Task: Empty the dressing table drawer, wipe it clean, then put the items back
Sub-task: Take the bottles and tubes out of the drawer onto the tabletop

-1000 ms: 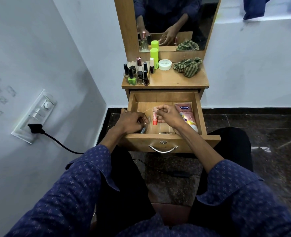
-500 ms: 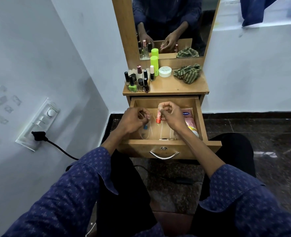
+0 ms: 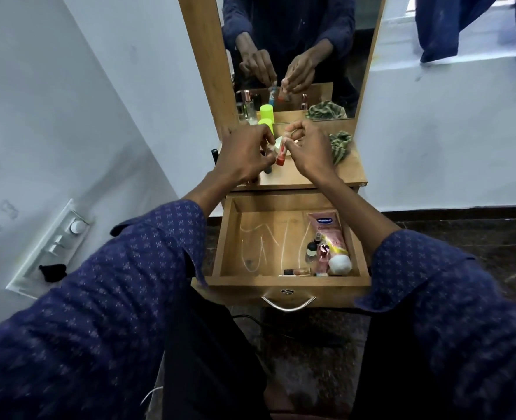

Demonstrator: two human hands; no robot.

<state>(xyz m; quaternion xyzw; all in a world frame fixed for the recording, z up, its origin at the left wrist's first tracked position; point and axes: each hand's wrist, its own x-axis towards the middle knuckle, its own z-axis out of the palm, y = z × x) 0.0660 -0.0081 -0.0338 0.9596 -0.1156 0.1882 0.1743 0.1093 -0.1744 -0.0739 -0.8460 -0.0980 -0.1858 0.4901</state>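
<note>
Wood-grain counter point(image 3: 326, 174) lies under both my hands. My right hand point(image 3: 309, 148) pinches a small red tube point(image 3: 281, 156) between thumb and fingers, its tip hanging just above the counter. My left hand point(image 3: 244, 154) is curled round something slim and dark, mostly hidden behind my fingers point(image 3: 265, 160), so I cannot name it. Behind my knuckles a lime-green bottle point(image 3: 266, 124) and a white jar point(image 3: 278, 144) are partly covered. Below my wrists the drawer point(image 3: 229, 237) stands open, holding a pink tube point(image 3: 329, 234) and small blurred bottles.
</note>
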